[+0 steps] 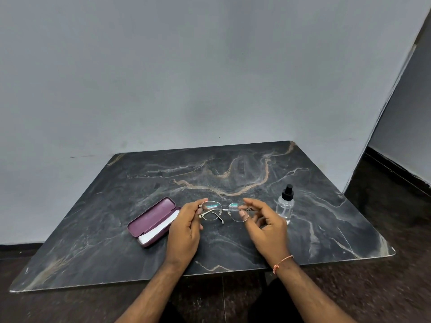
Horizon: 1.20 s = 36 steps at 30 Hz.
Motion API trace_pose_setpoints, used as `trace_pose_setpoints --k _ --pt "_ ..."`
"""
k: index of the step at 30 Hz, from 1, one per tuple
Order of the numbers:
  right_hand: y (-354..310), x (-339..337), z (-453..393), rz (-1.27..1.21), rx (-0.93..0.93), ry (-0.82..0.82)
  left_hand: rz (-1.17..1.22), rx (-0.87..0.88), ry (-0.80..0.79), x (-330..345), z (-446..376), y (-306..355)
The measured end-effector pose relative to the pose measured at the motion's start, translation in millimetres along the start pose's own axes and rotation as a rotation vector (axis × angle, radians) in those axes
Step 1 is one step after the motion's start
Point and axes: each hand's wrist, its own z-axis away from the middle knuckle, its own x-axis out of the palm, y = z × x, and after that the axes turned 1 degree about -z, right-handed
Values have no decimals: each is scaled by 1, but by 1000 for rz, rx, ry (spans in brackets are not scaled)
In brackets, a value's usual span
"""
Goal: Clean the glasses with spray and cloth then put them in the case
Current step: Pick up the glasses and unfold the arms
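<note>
A person seated at a dark marble-patterned counter (pixel 233 241) held a pair of thin metal-framed glasses (pixel 224 212) just above its surface, between both hands. The left hand (pixel 185 226) gripped the frame at its left end, fingers curled round the hinge area with the thumb toward the lens. The right hand (pixel 265 223) pinched the opposite lens edge, thumb below and index finger on top, the remaining fingers loosely spread behind. The temple arms appeared to be folded in behind the lenses, crossing under the left lens, though the thin metal was hard to make out against the dark stone.

To the left of the left hand, an open purple case (pixel 151 221) lay on the counter at an angle, its lid tilted back toward the wall. A white cloth (pixel 158 227) sat inside the lower half, showing along its length and at the near end. The left hand overlapped the case's right end from this view; whether they touched could not be told.

A small clear spray bottle (pixel 285 206) with a black pump top stood upright on the counter just beyond and to the right of the right hand. A thin orange thread bracelet (pixel 282 263) circled the right wrist. A plain grey wall (pixel 186 78) rose behind the counter's far edge, and dark speckled floor (pixel 384 206) showed to the right.
</note>
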Motion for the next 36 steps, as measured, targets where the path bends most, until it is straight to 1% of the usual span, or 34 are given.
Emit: trace_pose_setpoints --k 5,11,15,20,23,26,33,36 --pt "1 0 1 -1 2 7 39 52 2 0 0 1" --pt "-2 0 2 23 -16 41 -30 105 10 -2 1 0" --pt "-7 1 1 108 -52 80 -70 132 -12 -1 1 1" --pt "-10 -4 1 220 -45 148 -54 150 -91 -1 6 5" --pt "-13 -6 2 328 -104 155 -43 167 -118 -3 8 10" --pt "-12 -6 3 399 -181 146 -47 177 -127 -4 10 13" --pt "-11 -4 4 464 -198 173 -72 188 -80 -3 10 12" --pt "-12 -2 4 509 -201 168 -75 187 -103 -3 11 12"
